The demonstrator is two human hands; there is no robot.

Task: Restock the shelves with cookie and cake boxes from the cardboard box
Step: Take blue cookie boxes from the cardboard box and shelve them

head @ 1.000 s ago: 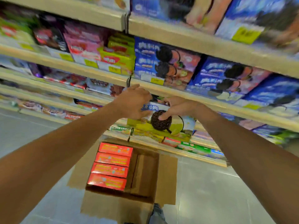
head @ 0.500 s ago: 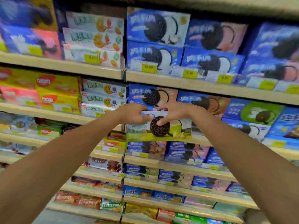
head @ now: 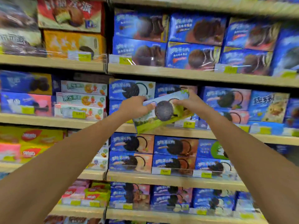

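Head view shows the cookie box point(head: 161, 111), green and blue with a dark round cookie printed on its front, held in the air just in front of the middle shelf point(head: 210, 135). The box is tilted: its right end is higher and its lower left corner hangs before the shelf edge. The left hand point(head: 134, 107) grips the left end of the box, with fingers curled over the top edge and the thumb on the front. The right hand point(head: 192, 102) grips the right end in the same manner, its thumb lying beside the printed cookie. Both bare forearms reach up from the lower corners of the picture. Behind the box stand rows of blue cookie boxes point(head: 131, 88), two high, and a yellow price tag point(head: 188, 124) sits on the shelf edge just below the right hand. On the shelf above are more blue boxes, with an orange box point(head: 72, 44) to their left. To the lower left stand yellow and red boxes point(head: 32, 138). The picture is blurred, so the small print cannot be read
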